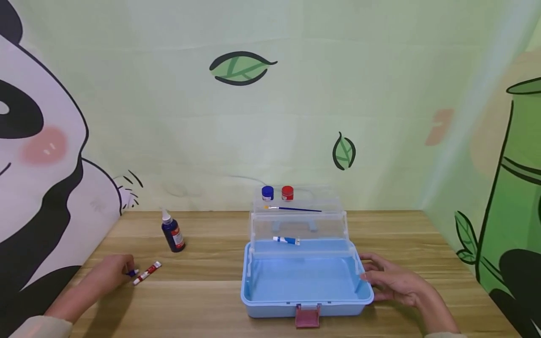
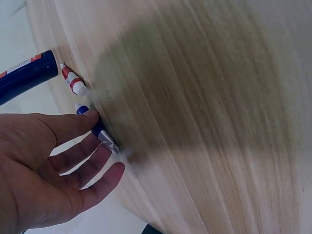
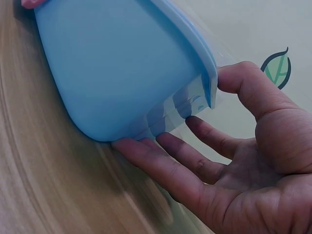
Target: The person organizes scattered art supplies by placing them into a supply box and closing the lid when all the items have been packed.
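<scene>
My left hand (image 1: pixel 111 276) pinches a small blue paint tube (image 2: pixel 99 127) low over the wooden table, its thumb against the tube's side. Just beside it lies a red and white paint tube (image 1: pixel 147 273). A dark blue bottle with a white nozzle (image 1: pixel 173 233) stands behind them. At the right, my right hand (image 1: pixel 395 280) touches the side of a light blue storage box (image 1: pixel 304 307). In the right wrist view, the thumb meets the box's rim and the fairly straight fingers (image 3: pixel 178 175) lie against its outer wall.
The box's clear lid stands raised with its trays, bearing a blue paint jar (image 1: pixel 267 193), a red paint jar (image 1: pixel 287 193), a paintbrush (image 1: pixel 296 209) and a blue and white tube (image 1: pixel 286 241). A pink latch (image 1: pixel 307 317) hangs in front. A printed backdrop closes the table's rear.
</scene>
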Tool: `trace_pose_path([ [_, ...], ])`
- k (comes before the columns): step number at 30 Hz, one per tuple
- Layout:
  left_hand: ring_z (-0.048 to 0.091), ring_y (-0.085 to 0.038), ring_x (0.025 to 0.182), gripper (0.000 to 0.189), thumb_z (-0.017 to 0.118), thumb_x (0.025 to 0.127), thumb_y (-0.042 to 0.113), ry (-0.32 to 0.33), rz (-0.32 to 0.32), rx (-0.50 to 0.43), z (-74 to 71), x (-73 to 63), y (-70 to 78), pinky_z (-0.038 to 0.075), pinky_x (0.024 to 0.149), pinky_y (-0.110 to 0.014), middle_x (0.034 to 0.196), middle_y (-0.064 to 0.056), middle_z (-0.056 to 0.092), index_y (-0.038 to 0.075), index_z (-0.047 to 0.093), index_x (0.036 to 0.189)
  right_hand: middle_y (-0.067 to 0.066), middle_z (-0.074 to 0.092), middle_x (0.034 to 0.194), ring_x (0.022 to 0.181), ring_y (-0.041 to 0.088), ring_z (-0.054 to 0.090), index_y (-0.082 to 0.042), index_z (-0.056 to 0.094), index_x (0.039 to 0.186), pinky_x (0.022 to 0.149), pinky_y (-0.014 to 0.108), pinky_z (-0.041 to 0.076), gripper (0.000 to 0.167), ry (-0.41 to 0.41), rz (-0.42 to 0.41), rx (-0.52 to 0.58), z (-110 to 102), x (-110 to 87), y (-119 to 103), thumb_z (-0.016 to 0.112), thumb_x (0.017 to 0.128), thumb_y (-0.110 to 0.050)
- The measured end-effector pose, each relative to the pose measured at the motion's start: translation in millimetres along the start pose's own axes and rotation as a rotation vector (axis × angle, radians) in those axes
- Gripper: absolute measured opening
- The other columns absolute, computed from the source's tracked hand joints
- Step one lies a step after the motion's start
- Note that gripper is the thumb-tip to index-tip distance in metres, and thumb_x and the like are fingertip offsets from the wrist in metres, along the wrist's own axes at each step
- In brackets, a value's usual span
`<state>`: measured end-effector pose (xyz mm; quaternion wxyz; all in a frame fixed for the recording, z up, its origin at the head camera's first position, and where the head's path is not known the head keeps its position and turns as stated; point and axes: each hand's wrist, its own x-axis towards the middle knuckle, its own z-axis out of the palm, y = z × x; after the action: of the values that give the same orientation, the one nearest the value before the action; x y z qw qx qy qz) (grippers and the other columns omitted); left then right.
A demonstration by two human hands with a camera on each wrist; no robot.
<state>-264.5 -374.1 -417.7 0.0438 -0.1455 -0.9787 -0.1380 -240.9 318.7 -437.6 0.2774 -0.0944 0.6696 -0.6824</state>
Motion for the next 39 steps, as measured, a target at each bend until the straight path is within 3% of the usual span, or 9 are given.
trace_pose_path([
  [12,0.046,-0.02,0.069,0.033,0.079,0.082,-0.008,0.036,-0.027,0.077,2.8,-0.6,1.5,0.041,0.059,-0.037,0.075,-0.003,0.049,0.008,0.05,0.08,0.018,0.05,0.142,0.116,0.027,0.065,0.005,0.016,0.161,0.093,0.051,0.061,0.076,0.013,-0.002,-0.006,0,0.9,3,0.064,0.105,-0.009],
  [18,0.045,-0.021,0.07,0.033,0.077,0.082,-0.009,0.055,0.004,0.09,2.5,1.3,3.1,0.039,0.06,-0.037,0.076,-0.003,0.047,0.008,0.048,0.082,0.018,0.049,0.144,0.117,0.026,0.064,0.004,0.016,0.161,0.093,0.052,0.061,0.076,0.018,0.004,-0.009,-1,1.0,3,0.064,0.104,-0.009],
  [29,0.045,-0.018,0.068,0.025,0.076,0.086,-0.006,0.071,0.031,0.051,-2.1,8.2,10.4,0.041,0.06,-0.035,0.074,-0.001,0.048,0.003,0.053,0.083,0.024,0.046,0.149,0.12,0.028,0.064,0.004,0.014,0.162,0.095,0.053,0.06,0.077,0.028,0.001,-0.019,-1,1.4,2,0.064,0.105,-0.01],
  [39,0.046,-0.018,0.066,0.026,0.077,0.091,0.005,0.023,0.014,-0.017,-9.5,17.5,30.4,0.038,0.057,-0.034,0.071,0.001,0.049,0.01,0.053,0.084,0.026,0.045,0.149,0.12,0.029,0.064,0.004,0.012,0.162,0.096,0.053,0.06,0.077,0.014,0.0,-0.013,1,1.4,-1,0.063,0.106,-0.01],
])
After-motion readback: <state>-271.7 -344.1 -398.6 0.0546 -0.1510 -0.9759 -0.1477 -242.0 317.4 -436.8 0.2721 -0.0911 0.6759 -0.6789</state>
